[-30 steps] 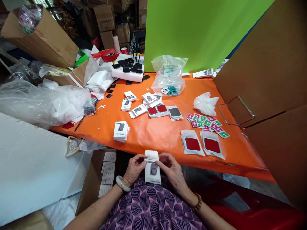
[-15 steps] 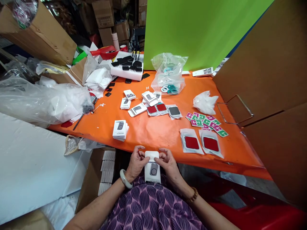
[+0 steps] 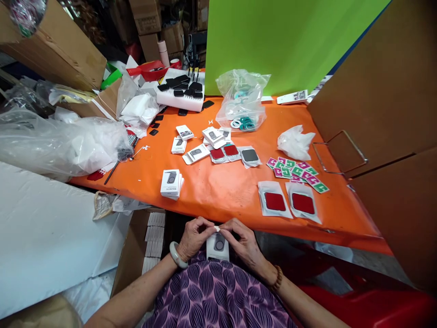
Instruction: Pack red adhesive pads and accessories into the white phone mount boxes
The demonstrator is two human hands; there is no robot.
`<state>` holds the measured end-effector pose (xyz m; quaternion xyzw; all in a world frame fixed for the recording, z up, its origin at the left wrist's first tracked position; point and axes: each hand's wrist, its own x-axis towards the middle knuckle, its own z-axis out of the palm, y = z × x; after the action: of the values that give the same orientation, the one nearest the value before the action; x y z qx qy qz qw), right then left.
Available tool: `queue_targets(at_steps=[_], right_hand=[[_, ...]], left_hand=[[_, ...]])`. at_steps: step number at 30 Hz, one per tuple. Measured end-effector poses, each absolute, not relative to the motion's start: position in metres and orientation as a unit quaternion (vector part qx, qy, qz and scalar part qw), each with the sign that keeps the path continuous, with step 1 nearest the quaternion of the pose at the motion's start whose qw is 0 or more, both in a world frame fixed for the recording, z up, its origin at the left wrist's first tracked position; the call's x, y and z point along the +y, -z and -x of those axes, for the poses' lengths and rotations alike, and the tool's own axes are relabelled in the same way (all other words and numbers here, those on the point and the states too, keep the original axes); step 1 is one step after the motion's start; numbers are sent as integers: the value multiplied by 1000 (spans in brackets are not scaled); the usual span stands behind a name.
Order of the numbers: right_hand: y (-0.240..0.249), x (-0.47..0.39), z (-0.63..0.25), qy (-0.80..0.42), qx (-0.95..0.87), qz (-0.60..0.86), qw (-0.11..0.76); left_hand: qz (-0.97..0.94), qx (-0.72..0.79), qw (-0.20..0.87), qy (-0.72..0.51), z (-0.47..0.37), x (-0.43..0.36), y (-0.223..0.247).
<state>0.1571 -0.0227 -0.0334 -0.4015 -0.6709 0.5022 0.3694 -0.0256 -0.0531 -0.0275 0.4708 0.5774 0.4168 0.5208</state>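
Note:
A small white box with a dark ring device printed on it stands upright against my lap, below the table's front edge. Both hands meet at its top end. My left hand pinches the left side of the box's white top flap between thumb and fingers. From the other side, my right hand pinches the same flap. Fingers cover most of the flap. A stack of similar white boxes sits on the orange table, ahead and to the left.
Two red pads in clear pouches lie near the front right edge. Behind them are pink and green cards and crumpled white plastic. More boxes and a clear bag lie mid-table. A carton stands lower left.
The box's top panel, upright and visible before, is now folded down between my fingertips. Both hands have closed in together over it. The view has shifted slightly.

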Motion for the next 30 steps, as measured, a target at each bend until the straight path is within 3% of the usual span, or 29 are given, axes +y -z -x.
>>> queue_targets(at_steps=[3, 11, 24, 30], right_hand=[[32, -20, -155, -509, -651, 432, 361], [21, -11, -148, -677, -487, 454, 313], [52, -35, -157, -690, -523, 418, 275], [19, 8, -170, -546, -631, 452, 315]], left_hand=[[-466, 584, 520, -413, 24, -51, 27], [-425, 575, 575, -399, 26, -38, 15], [-388, 512, 671, -372, 31, -61, 37], [-405, 540, 575, -463, 43, -25, 6]])
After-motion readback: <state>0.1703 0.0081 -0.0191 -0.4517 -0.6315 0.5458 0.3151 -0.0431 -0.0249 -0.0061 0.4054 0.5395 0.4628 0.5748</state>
